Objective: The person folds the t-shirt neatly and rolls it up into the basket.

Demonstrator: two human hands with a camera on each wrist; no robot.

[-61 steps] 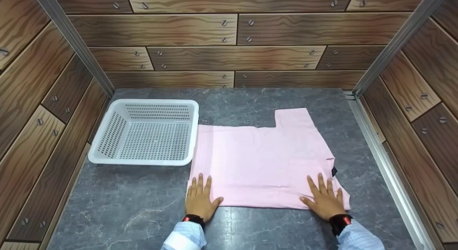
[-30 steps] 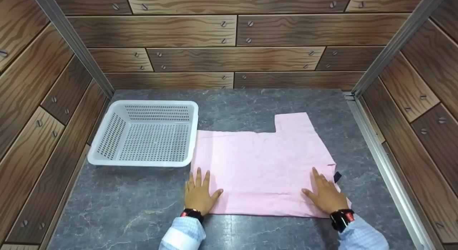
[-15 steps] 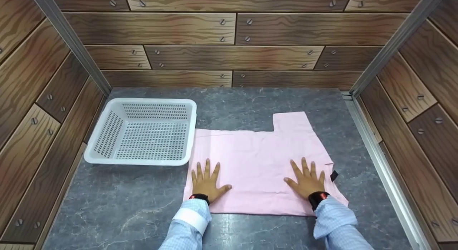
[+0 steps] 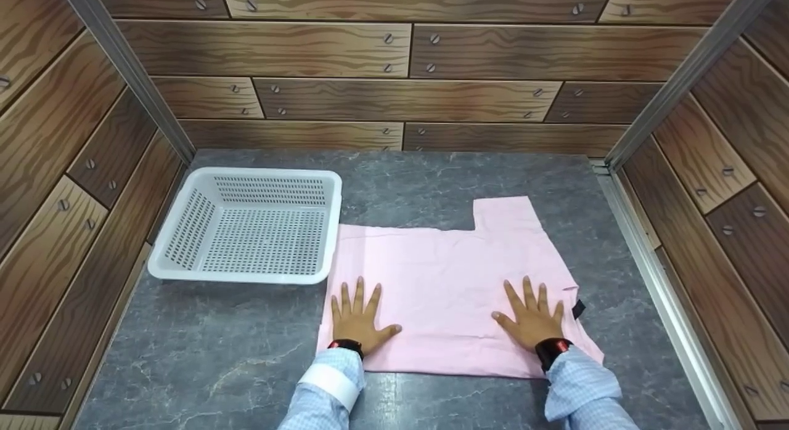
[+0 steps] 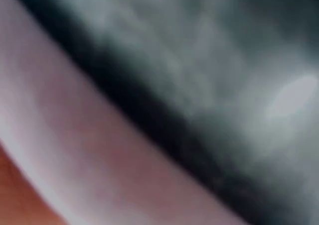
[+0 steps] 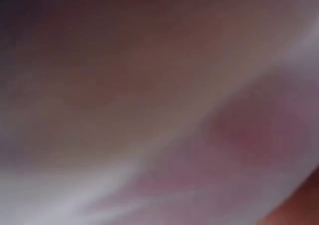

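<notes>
A pink short-sleeved shirt (image 4: 431, 276), folded in half lengthwise, lies flat on the grey table. Its sleeve points away from me at the upper right, and a small black label (image 4: 578, 308) sticks out at the neck edge. My left hand (image 4: 359, 322) rests flat with spread fingers on the shirt's near left part. On the near right part lies my right hand (image 4: 531, 319), its fingers spread as well. The left wrist view catches a blurred strip of pink cloth (image 5: 99, 130) beside the table surface. Blur in the right wrist view hides nearly everything but pinkish cloth (image 6: 239, 135).
A white perforated plastic basket (image 4: 265, 239) stands at the back left, its right rim against or just over the shirt's left edge. Wood-patterned walls (image 4: 407, 100) enclose the table (image 4: 203, 350) at the back and sides, with a metal rail (image 4: 666, 294) along the right.
The shirt has slid slightly toward me. Both hands have shifted inward and now lie flat with spread fingers, farther onto the cloth. In the last half second they barely move.
</notes>
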